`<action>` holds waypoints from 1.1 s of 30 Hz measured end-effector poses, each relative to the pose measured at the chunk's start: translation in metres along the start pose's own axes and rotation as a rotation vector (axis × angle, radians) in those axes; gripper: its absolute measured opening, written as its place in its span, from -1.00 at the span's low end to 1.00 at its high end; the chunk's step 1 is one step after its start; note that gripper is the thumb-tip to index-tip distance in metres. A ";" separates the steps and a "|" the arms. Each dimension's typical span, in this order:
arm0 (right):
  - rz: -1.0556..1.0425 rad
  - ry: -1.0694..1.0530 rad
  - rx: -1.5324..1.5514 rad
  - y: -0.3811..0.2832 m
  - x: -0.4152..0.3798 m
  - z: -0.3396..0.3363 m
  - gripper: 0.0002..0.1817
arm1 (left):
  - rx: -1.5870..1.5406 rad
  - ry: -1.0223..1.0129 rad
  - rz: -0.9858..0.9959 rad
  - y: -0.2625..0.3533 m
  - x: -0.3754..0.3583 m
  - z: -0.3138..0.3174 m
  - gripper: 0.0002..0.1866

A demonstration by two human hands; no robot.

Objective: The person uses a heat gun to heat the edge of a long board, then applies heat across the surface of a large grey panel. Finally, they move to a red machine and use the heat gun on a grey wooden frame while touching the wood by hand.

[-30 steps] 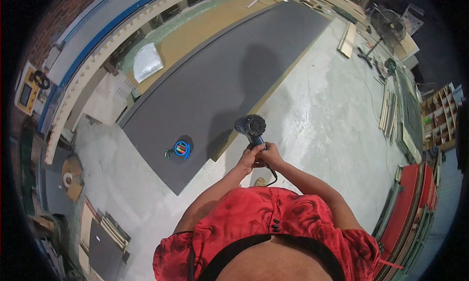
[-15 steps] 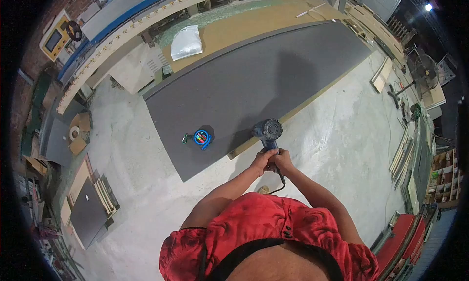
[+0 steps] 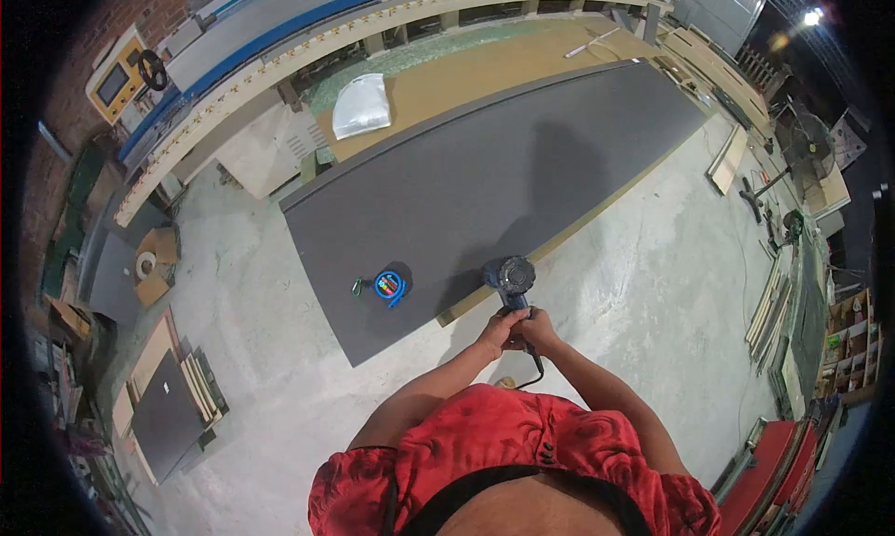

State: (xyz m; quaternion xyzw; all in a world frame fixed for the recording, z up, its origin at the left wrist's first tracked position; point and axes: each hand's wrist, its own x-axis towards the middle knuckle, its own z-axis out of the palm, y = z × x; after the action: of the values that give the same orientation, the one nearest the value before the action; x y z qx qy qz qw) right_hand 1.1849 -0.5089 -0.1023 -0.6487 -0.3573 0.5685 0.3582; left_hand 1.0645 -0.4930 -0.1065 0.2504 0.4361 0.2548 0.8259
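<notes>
Both hands are wrapped round the handle of a dark blue heat gun (image 3: 513,277), whose round vented back faces up toward me. My left hand (image 3: 503,331) closes on the handle from the left, and my right hand (image 3: 538,329) from the right. Fingers overlap, so part of the grip is hidden. A black cord hangs from the handle's bottom. The heat gun is over the near edge of a long dark grey panel (image 3: 419,210); its nozzle is hidden. On the panel's left part lies a round blue tape measure (image 3: 389,285) with a strap, beside a small green clip (image 3: 357,286).
Behind the panel stands a long machine with a blue stripe (image 3: 308,23) and a yellow control box (image 3: 116,75). A silvery wrapped packet (image 3: 362,105) lies on brown board. Stacked boards (image 3: 172,405) sit at left, a fan (image 3: 806,149) and strips (image 3: 769,298) at right.
My view has tilted up slightly, so the panel, machine and heat gun appear lower in the picture. Both hands keep their grip on the heat gun.
</notes>
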 end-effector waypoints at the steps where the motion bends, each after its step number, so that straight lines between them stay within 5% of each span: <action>1: 0.029 -0.038 0.001 -0.005 -0.003 0.001 -0.70 | -0.016 -0.056 -0.012 0.001 0.000 -0.002 -0.54; 4: 0.072 -0.080 0.155 0.020 0.011 0.000 -0.80 | -0.052 -0.054 -0.050 0.003 -0.005 -0.001 -0.54; 5: 0.092 0.004 -0.273 0.016 0.011 0.001 -0.62 | -0.079 -0.082 -0.066 -0.002 0.001 -0.005 -0.55; 6: 0.093 0.080 -0.327 0.000 -0.001 0.005 -0.58 | -0.102 -0.111 -0.085 -0.007 0.009 -0.011 -0.56; 33: 0.087 0.038 -0.211 -0.017 -0.016 0.000 -0.53 | -0.007 -0.056 -0.124 -0.003 0.000 -0.009 -0.39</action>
State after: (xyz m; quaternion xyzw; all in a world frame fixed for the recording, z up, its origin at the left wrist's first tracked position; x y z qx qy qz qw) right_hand 1.1823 -0.5147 -0.0803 -0.7085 -0.3798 0.5304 0.2693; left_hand 1.0572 -0.4931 -0.1131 0.2271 0.4266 0.1977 0.8528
